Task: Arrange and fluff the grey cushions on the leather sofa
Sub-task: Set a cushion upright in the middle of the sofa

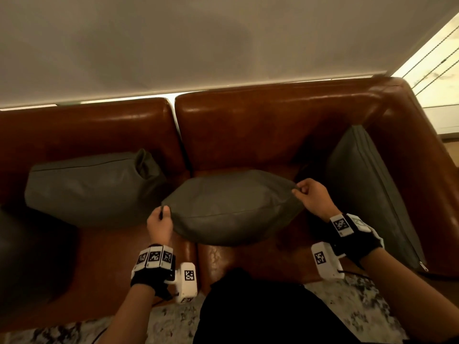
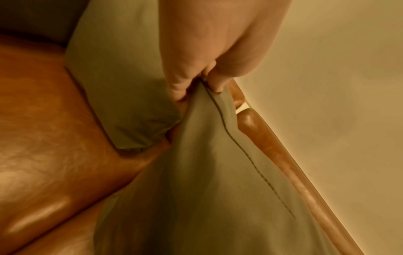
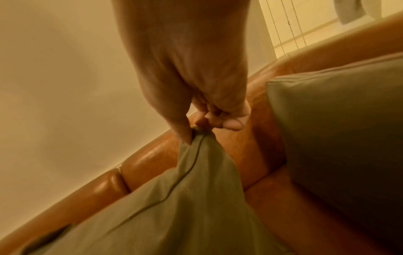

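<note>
A grey cushion [image 1: 231, 207] hangs lifted over the middle seat of the brown leather sofa [image 1: 273, 125]. My left hand [image 1: 160, 219] pinches its left corner, and in the left wrist view the left hand [image 2: 202, 82] holds the cushion [image 2: 207, 172] by its seam. My right hand [image 1: 306, 192] pinches the right corner; in the right wrist view the right hand [image 3: 202, 127] holds the cushion [image 3: 174, 207] by its tip. A second grey cushion [image 1: 94, 187] lies against the sofa's back at left. A third grey cushion [image 1: 367, 189] leans upright on the right armrest.
A dark cushion [image 1: 29, 256] fills the lower left edge of the seat. A pale blind [image 1: 198, 40] hangs behind the sofa, with a bright window [image 1: 442, 65] at right. A patterned rug [image 1: 347, 314] lies under my dark-clothed legs [image 1: 260, 311].
</note>
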Motion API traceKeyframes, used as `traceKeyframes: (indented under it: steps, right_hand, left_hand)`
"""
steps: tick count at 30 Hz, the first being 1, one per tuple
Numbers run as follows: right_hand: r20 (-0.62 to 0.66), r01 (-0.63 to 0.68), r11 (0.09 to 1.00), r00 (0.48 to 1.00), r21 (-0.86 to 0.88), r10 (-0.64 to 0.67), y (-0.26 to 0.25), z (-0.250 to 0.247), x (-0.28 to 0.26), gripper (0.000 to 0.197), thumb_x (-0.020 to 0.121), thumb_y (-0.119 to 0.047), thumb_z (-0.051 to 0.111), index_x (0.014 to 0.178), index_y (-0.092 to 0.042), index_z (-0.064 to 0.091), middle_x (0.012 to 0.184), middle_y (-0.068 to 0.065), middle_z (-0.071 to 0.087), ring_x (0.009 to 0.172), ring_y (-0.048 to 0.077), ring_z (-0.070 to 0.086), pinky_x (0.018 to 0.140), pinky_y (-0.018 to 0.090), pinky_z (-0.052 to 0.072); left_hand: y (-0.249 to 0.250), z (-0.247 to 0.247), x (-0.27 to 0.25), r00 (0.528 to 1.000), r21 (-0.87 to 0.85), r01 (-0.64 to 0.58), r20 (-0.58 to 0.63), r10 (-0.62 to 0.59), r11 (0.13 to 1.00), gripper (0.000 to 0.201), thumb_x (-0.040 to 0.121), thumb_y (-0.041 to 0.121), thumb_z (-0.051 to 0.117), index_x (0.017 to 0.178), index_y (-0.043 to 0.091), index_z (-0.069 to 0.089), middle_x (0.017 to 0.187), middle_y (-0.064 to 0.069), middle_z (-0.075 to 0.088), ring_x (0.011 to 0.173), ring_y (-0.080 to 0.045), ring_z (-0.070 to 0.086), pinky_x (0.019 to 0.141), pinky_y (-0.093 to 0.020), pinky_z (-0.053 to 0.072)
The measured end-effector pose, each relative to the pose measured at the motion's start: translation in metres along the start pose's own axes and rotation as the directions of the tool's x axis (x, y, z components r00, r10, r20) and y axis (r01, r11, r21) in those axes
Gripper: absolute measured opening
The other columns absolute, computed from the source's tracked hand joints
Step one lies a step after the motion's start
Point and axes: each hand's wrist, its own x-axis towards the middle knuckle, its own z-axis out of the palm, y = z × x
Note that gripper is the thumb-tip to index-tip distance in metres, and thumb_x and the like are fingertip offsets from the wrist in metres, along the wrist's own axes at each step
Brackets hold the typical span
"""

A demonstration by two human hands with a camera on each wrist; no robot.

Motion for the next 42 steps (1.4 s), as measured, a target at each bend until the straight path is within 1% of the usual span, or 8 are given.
traceKeyframes:
  steps: [7, 13, 19, 24, 28, 32, 38, 42]
  right_hand:
    - [0.008, -0.103, 0.993, 0.995, -0.054, 0.104, 0.008, 0.007, -0.004, 0.051, 0.088, -0.028, 0.061, 0.124, 0.005, 0.047, 0.122, 0.022, 0.054, 0.115, 0.035, 0.051, 0.09, 0.032, 0.041]
    - [0.041, -0.168, 0.984, 0.984, -0.061, 0.171, -0.003, 0.006, 0.009, 0.039, 0.087, -0.015, 0.06, 0.123, 0.0, 0.056, 0.122, 0.022, 0.06, 0.114, 0.035, 0.056, 0.095, 0.036, 0.045]
    - [-0.067, -0.132, 0.987, 0.99, -0.09, 0.126, 0.01, -0.043, -0.001, 0.044, 0.079, -0.036, 0.071, 0.107, -0.004, 0.059, 0.106, 0.017, 0.065, 0.101, 0.034, 0.06, 0.083, 0.037, 0.046]
    - [-0.115, -0.138, 0.96, 0.987, -0.243, 0.112, 0.017, -0.044, -0.003, 0.058, 0.079, -0.048, 0.067, 0.115, -0.005, 0.052, 0.12, 0.018, 0.051, 0.107, 0.039, 0.055, 0.087, 0.043, 0.044]
    - [0.104, -0.293, 0.954, 0.953, 0.068, 0.285, 0.044, -0.031, 0.005, 0.072, 0.076, -0.051, 0.069, 0.126, -0.007, 0.043, 0.129, 0.014, 0.047, 0.113, 0.033, 0.052, 0.087, 0.044, 0.051]
    - [0.305, -0.329, 0.813, 0.932, 0.481, 0.197, 0.053, -0.042, -0.006, 0.044, 0.085, -0.039, 0.063, 0.117, -0.01, 0.059, 0.114, 0.007, 0.064, 0.106, 0.023, 0.06, 0.077, 0.034, 0.055]
    - [0.078, -0.366, 0.779, 0.921, 0.509, 0.382, 0.074, -0.04, 0.018, 0.033, 0.081, -0.015, 0.071, 0.108, 0.002, 0.063, 0.105, 0.02, 0.067, 0.088, 0.027, 0.064, 0.062, 0.026, 0.057]
    - [-0.167, -0.268, 0.924, 0.932, 0.272, 0.32, 0.059, -0.035, 0.02, 0.038, 0.075, -0.029, 0.076, 0.096, 0.002, 0.069, 0.089, 0.011, 0.066, 0.086, 0.024, 0.06, 0.082, 0.037, 0.049]
  left_hand:
    - [0.014, 0.019, -0.027, 0.986, 0.023, -0.136, 0.1, 0.133, 0.99, 0.029, 0.096, 0.016, 0.046, 0.116, -0.002, 0.057, 0.116, -0.023, 0.061, 0.11, -0.034, 0.056, 0.091, -0.035, 0.041]
    - [0.027, 0.017, -0.03, 0.985, 0.043, -0.164, 0.061, 0.161, 0.986, 0.026, 0.095, 0.015, 0.048, 0.11, -0.003, 0.061, 0.111, -0.024, 0.063, 0.107, -0.036, 0.057, 0.091, -0.037, 0.043]
    - [0.05, 0.008, -0.041, 0.973, 0.03, -0.23, -0.015, 0.23, 0.973, 0.029, 0.095, 0.02, 0.048, 0.109, -0.001, 0.062, 0.107, -0.017, 0.064, 0.101, -0.027, 0.057, 0.083, -0.029, 0.039]
    - [0.047, 0.033, -0.042, 0.98, 0.152, -0.194, -0.018, 0.199, 0.969, 0.032, 0.094, 0.022, 0.051, 0.11, -0.004, 0.061, 0.11, -0.024, 0.064, 0.105, -0.037, 0.058, 0.087, -0.036, 0.043]
    - [0.042, 0.05, -0.038, 0.994, 0.179, -0.09, -0.046, 0.1, 0.98, 0.033, 0.095, 0.019, 0.05, 0.112, -0.007, 0.06, 0.115, -0.03, 0.061, 0.111, -0.042, 0.055, 0.094, -0.041, 0.041]
    - [0.043, 0.039, -0.031, 0.986, 0.168, -0.143, -0.064, 0.155, 0.975, 0.032, 0.094, 0.02, 0.051, 0.111, -0.004, 0.063, 0.112, -0.027, 0.064, 0.109, -0.039, 0.057, 0.092, -0.039, 0.042]
    - [0.045, 0.041, -0.034, 0.982, 0.203, -0.174, -0.04, 0.185, 0.964, 0.03, 0.094, 0.019, 0.052, 0.109, -0.004, 0.065, 0.11, -0.027, 0.065, 0.108, -0.039, 0.058, 0.09, -0.037, 0.042]
    - [0.049, 0.045, -0.036, 0.979, 0.171, -0.185, -0.054, 0.197, 0.968, 0.028, 0.092, 0.018, 0.055, 0.106, -0.004, 0.066, 0.106, -0.024, 0.067, 0.104, -0.037, 0.06, 0.087, -0.034, 0.043]
